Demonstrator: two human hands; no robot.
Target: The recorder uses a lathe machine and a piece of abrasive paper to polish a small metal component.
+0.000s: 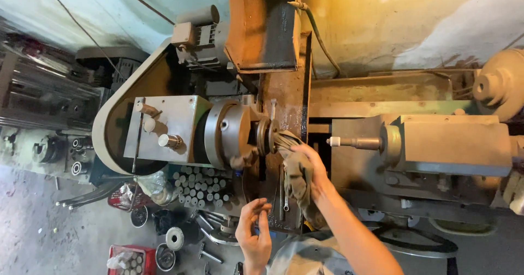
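The rag (297, 171) — a soft, grey-brown, oil-stained cloth — lies pressed against the ribbed workpiece (271, 136) held in the lathe chuck (232, 133), and hangs down from there in loose folds. It should handle as light and limp, with no stiffness of its own; it is likely greasy, so a bunched handful near its upper end gives the surest hold. The right hand (311, 163) is clenched around that upper end, holding the cloth to the workpiece.

The left hand (254, 223) hovers lower, near the hanging tail of the rag, fingers half curled and pinched together; whether it grips some small part cannot be told.

Opposite the chuck stands the tailstock (447, 144), its centre pointing toward the workpiece and well apart from it. Below the chuck, a stack of short round bars (199, 187) shows end-on.

Hidden or unclear — the workpiece surface under the cloth, the rag's lower end behind the forearm, and the dim clutter on the floor.
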